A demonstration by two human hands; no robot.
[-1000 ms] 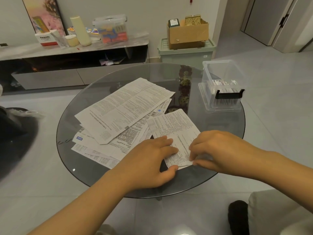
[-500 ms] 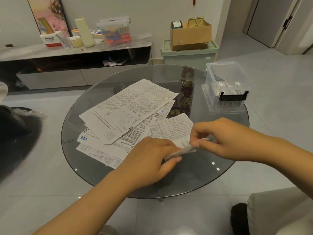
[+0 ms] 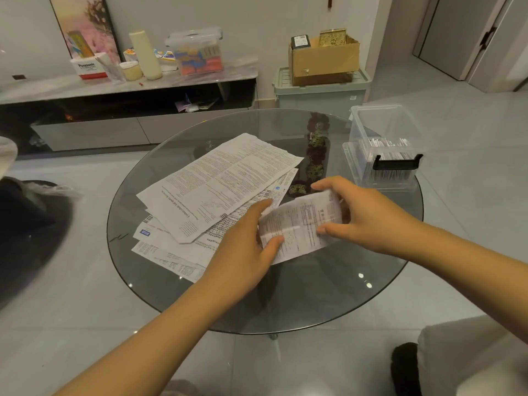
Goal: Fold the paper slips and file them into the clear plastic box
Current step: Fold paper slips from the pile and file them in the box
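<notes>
- You have lifted the white printed paper slip (image 3: pixel 300 224) off the round glass table (image 3: pixel 314 304); a moment ago it lay low by the edge.
- Your left hand (image 3: pixel 243 252) pinches its left end, thumb on top.
- Your right hand (image 3: pixel 368 212) holds its right end, fingers curled round it.
- The pile of white printed sheets (image 3: pixel 217 184) lies just left of the slip.
- The clear plastic box (image 3: pixel 384 147), with folded slips inside, stands on the table's far right side.
</notes>
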